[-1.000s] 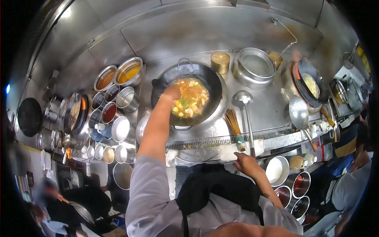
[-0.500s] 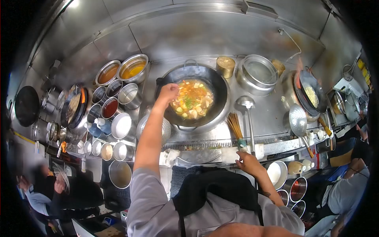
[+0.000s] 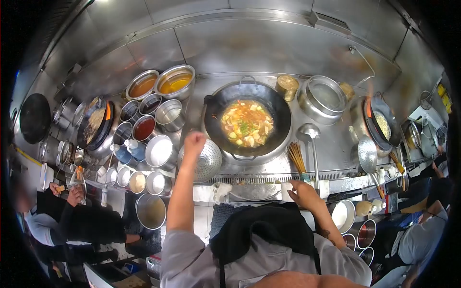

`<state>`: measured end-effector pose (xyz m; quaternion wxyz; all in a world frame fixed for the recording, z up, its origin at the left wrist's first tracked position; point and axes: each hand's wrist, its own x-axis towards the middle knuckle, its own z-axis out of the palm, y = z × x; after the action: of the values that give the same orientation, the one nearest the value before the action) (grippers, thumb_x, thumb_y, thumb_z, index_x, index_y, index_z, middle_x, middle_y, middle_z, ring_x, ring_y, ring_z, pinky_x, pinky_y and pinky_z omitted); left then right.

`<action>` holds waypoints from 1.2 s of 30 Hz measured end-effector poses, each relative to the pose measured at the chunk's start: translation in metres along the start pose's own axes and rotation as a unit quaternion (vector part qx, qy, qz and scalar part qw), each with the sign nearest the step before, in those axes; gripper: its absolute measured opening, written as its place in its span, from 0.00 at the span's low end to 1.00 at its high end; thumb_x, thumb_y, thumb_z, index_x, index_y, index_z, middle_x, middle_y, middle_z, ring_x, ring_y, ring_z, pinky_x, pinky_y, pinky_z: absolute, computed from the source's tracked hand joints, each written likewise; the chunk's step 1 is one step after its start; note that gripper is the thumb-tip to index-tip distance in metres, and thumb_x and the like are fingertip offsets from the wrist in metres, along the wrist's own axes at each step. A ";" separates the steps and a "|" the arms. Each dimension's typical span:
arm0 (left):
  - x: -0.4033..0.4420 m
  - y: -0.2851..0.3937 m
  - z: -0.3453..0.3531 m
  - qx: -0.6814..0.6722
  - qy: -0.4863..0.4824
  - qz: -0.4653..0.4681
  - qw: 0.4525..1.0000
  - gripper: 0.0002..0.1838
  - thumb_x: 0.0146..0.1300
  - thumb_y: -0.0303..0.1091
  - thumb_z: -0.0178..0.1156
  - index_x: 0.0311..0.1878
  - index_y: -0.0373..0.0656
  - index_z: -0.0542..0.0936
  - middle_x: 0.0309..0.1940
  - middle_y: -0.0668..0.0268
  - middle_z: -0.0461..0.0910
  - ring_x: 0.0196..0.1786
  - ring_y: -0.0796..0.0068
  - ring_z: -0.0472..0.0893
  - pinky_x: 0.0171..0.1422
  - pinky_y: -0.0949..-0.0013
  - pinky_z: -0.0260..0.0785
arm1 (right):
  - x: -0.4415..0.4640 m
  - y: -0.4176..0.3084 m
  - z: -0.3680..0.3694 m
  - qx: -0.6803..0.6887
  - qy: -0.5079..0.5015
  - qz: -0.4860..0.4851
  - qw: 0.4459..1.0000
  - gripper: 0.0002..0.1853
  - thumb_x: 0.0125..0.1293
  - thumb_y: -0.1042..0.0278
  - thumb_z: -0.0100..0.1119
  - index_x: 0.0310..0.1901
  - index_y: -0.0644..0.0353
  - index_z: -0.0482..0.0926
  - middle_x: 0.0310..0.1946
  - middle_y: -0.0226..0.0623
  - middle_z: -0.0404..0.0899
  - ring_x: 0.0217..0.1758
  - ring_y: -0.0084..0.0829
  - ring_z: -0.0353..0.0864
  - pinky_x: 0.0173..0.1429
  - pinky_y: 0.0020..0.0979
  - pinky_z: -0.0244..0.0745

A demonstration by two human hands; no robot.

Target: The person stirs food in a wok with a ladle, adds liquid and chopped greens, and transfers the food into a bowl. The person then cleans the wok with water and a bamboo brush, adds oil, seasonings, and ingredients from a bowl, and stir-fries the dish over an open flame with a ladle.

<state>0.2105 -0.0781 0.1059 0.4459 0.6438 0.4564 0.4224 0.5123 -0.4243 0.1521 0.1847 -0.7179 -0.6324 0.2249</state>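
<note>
A large black wok holds a soupy dish of chopped vegetables in orange broth, with green bits near its middle. Left of the wok, my left hand is closed in a fist above the edge of a perforated strainer; nothing shows in its fingers. My right hand rests at the counter's front edge with curled fingers, beside a white cloth; whatever is under the fingers is hidden. Just beyond it are a bamboo wok brush and a steel ladle.
Steel bowls of orange liquid, a pot of red sauce and several other containers stand at left. A steel pot is right of the wok. Co-workers are at both sides; one at left holds a clear lid-like object.
My left hand has drawn back from over the wok to the left and toward me, now closed. The view has shifted slightly. My right hand stays at the counter edge.
</note>
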 end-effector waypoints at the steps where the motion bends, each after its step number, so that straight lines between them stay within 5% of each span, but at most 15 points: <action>1: -0.011 -0.029 -0.010 0.080 0.030 0.050 0.995 0.08 0.58 0.33 0.60 0.29 0.39 0.81 0.19 0.65 0.77 0.21 0.75 0.74 0.28 0.71 0.65 | 0.000 -0.001 -0.001 0.001 0.009 0.000 1.000 0.15 0.59 0.67 0.59 0.45 0.65 0.73 0.35 0.54 0.78 0.39 0.52 0.78 0.43 0.45 0.73; 2: -0.023 -0.049 -0.020 0.158 0.058 0.101 0.980 0.08 0.57 0.34 0.61 0.29 0.38 0.80 0.18 0.61 0.77 0.20 0.71 0.74 0.27 0.68 0.65 | 0.001 -0.002 -0.003 0.002 0.019 0.001 1.000 0.15 0.59 0.67 0.59 0.45 0.65 0.73 0.35 0.54 0.78 0.39 0.51 0.79 0.43 0.45 0.73; 4: -0.057 -0.053 -0.036 0.193 0.010 0.043 0.980 0.10 0.55 0.34 0.61 0.28 0.36 0.80 0.20 0.56 0.77 0.21 0.66 0.74 0.29 0.64 0.66 | -0.003 -0.005 -0.009 0.006 0.028 0.017 0.999 0.16 0.59 0.68 0.59 0.47 0.65 0.73 0.36 0.54 0.78 0.38 0.50 0.79 0.42 0.44 0.74; 8: -0.107 -0.079 -0.041 0.210 -0.016 0.040 0.977 0.15 0.55 0.39 0.62 0.40 0.37 0.79 0.28 0.57 0.81 0.25 0.63 0.78 0.34 0.63 0.70 | -0.024 0.002 -0.017 0.013 0.032 0.085 0.996 0.21 0.59 0.68 0.59 0.54 0.63 0.72 0.40 0.53 0.78 0.39 0.47 0.80 0.44 0.42 0.74; 12: -0.148 -0.100 -0.030 0.357 -0.096 0.184 0.911 0.26 0.50 0.43 0.65 0.49 0.35 0.76 0.38 0.53 0.81 0.37 0.58 0.82 0.43 0.58 0.74 | -0.053 0.040 -0.014 0.058 0.045 0.176 0.982 0.21 0.57 0.68 0.60 0.53 0.63 0.75 0.43 0.53 0.78 0.42 0.45 0.79 0.47 0.41 0.74; 13: -0.155 -0.085 -0.024 0.330 -0.160 0.102 0.925 0.29 0.49 0.43 0.65 0.51 0.35 0.74 0.39 0.51 0.80 0.40 0.56 0.82 0.45 0.57 0.74 | -0.058 0.055 -0.003 0.058 0.126 0.155 0.978 0.16 0.57 0.70 0.59 0.47 0.63 0.77 0.29 0.53 0.78 0.35 0.51 0.79 0.41 0.42 0.74; 15: -0.171 -0.038 -0.006 0.265 -0.280 -0.065 0.920 0.33 0.46 0.43 0.67 0.55 0.34 0.71 0.41 0.46 0.79 0.45 0.52 0.81 0.49 0.53 0.73 | -0.060 0.104 0.011 -0.035 0.105 0.171 0.979 0.15 0.56 0.69 0.59 0.45 0.65 0.76 0.31 0.55 0.77 0.37 0.54 0.79 0.43 0.44 0.74; 18: -0.189 -0.047 0.026 0.446 -0.240 -0.098 0.857 0.41 0.43 0.43 0.68 0.61 0.37 0.64 0.38 0.43 0.78 0.46 0.48 0.80 0.49 0.51 0.73 | -0.057 0.130 0.014 -0.091 0.083 0.243 0.962 0.17 0.55 0.68 0.58 0.45 0.68 0.73 0.37 0.59 0.75 0.43 0.58 0.77 0.49 0.49 0.74; 22: -0.203 -0.082 0.045 0.437 -0.114 -0.052 0.891 0.40 0.45 0.40 0.67 0.61 0.35 0.63 0.40 0.44 0.79 0.44 0.44 0.80 0.49 0.50 0.73 | -0.043 0.170 0.034 -0.084 0.064 0.301 0.948 0.20 0.55 0.67 0.58 0.49 0.68 0.71 0.42 0.60 0.75 0.48 0.57 0.77 0.53 0.48 0.73; 25: -0.198 -0.104 0.031 0.341 -0.126 -0.028 0.931 0.38 0.47 0.39 0.66 0.61 0.35 0.63 0.46 0.43 0.77 0.45 0.42 0.79 0.49 0.51 0.73 | -0.040 0.193 0.044 -0.055 0.036 0.304 0.950 0.20 0.56 0.67 0.57 0.49 0.67 0.71 0.45 0.60 0.75 0.50 0.56 0.77 0.54 0.48 0.73; 26: -0.195 -0.092 0.026 0.304 -0.130 -0.117 0.936 0.33 0.52 0.36 0.63 0.61 0.35 0.64 0.50 0.45 0.76 0.46 0.47 0.80 0.49 0.54 0.75 | -0.039 0.199 0.049 -0.053 0.027 0.314 0.948 0.19 0.57 0.67 0.57 0.49 0.67 0.71 0.46 0.60 0.75 0.50 0.56 0.77 0.54 0.48 0.73; 28: -0.198 -0.016 0.025 -0.111 -0.094 -0.287 0.947 0.27 0.57 0.33 0.58 0.60 0.36 0.64 0.49 0.50 0.76 0.45 0.55 0.82 0.49 0.57 0.77 | -0.040 0.204 0.056 -0.056 0.027 0.327 0.943 0.18 0.57 0.68 0.56 0.49 0.66 0.71 0.46 0.60 0.75 0.50 0.56 0.77 0.54 0.48 0.73; 30: -0.199 -0.027 0.015 -0.353 -0.102 -0.282 0.886 0.24 0.59 0.30 0.53 0.59 0.35 0.65 0.45 0.54 0.78 0.44 0.58 0.82 0.48 0.56 0.78 | -0.043 0.199 0.059 -0.068 0.039 0.330 0.941 0.17 0.57 0.68 0.56 0.48 0.65 0.71 0.45 0.59 0.76 0.48 0.57 0.77 0.53 0.49 0.73; 36: -0.196 0.015 0.028 -0.441 -0.084 -0.340 0.826 0.24 0.63 0.44 0.52 0.53 0.32 0.71 0.38 0.53 0.79 0.42 0.53 0.81 0.48 0.50 0.76 | -0.051 0.198 0.058 -0.059 0.059 0.278 0.957 0.15 0.57 0.68 0.55 0.45 0.65 0.71 0.41 0.57 0.76 0.46 0.57 0.78 0.50 0.50 0.73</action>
<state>0.1963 -0.2747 0.0862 0.8344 0.2158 0.3727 0.3441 0.6388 -0.5018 -0.0003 0.1090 -0.8870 -0.4081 0.1865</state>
